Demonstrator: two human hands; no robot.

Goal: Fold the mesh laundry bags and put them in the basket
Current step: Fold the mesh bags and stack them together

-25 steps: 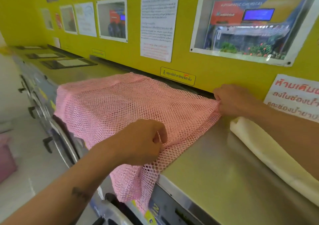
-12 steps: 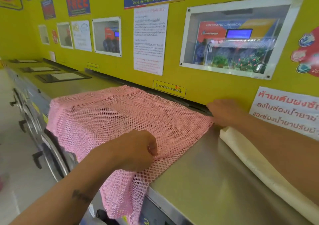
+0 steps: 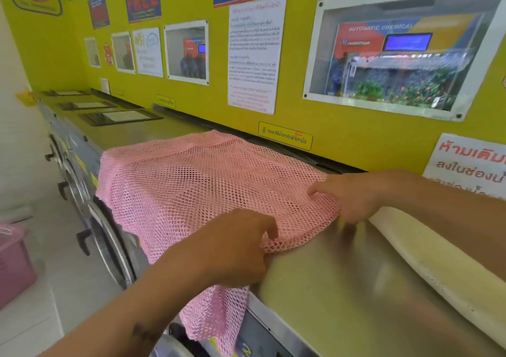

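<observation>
A pink mesh laundry bag (image 3: 191,192) lies spread over the steel top of a washing machine (image 3: 342,288), its near part hanging down the front. My left hand (image 3: 232,249) pinches the bag's near right corner at the front edge. My right hand (image 3: 353,197) grips the bag's right edge, which is bunched and lifted a little off the steel. A cream folded mesh bag (image 3: 438,269) lies to the right, under my right forearm. A pink basket (image 3: 13,263) stands on the floor at the far left, cut by the frame edge.
The yellow wall (image 3: 342,137) with posters and a glass window runs right behind the machine tops. More machines (image 3: 90,181) with round doors and handles line up to the left. White tiled floor (image 3: 54,288) lies between them and the basket.
My right hand has moved nearer and left along the bag's right edge, drawing that edge inward and bunching it. My left hand holds its corner. The camera has tilted up.
</observation>
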